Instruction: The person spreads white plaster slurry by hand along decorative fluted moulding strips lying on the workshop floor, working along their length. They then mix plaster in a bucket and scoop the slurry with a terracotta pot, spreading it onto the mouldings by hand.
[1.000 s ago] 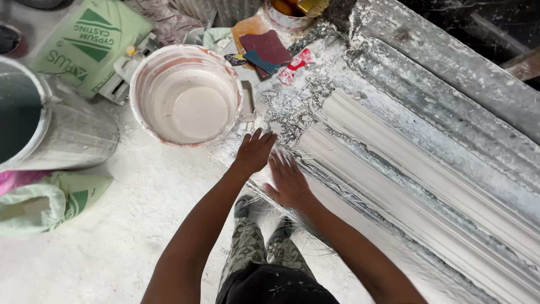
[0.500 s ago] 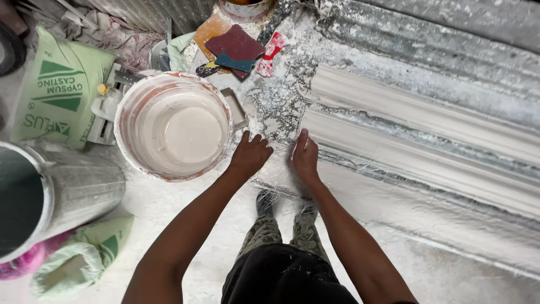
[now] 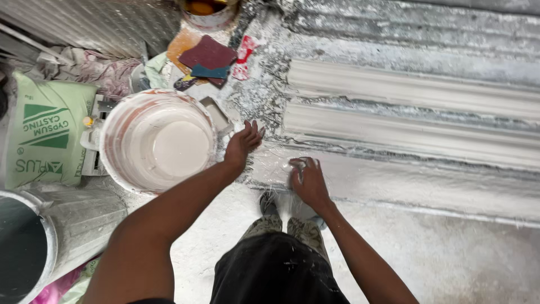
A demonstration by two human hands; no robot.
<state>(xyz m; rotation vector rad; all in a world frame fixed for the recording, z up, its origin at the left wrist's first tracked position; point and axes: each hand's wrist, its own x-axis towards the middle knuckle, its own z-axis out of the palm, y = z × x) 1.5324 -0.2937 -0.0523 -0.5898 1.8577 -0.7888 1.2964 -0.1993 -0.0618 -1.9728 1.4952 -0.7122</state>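
Pressing down on the near end of the long white plaster moulding (image 3: 405,107), both hands lie flat and grasp nothing: the left hand (image 3: 243,143) is spread with its fingers apart on the plaster-caked surface (image 3: 394,186) just at the moulding's left end, and the right hand (image 3: 306,181) rests palm down with loosely curled fingers on the smooth wet strip along the moulding's near edge. That moulding runs lengthwise across the surface, its ridges parallel, stretching away to the right edge of the view. Just left of the moulding's end stands a round white bucket (image 3: 157,141) holding pale liquid plaster, close beside the left forearm. Beyond the bucket, left of the moulding, a green-and-white sack (image 3: 48,132) lies flat, and a grey metal drum (image 3: 50,236) stands nearer the person. Above the moulding's left end lie dark red and blue abrasive pads (image 3: 209,59).
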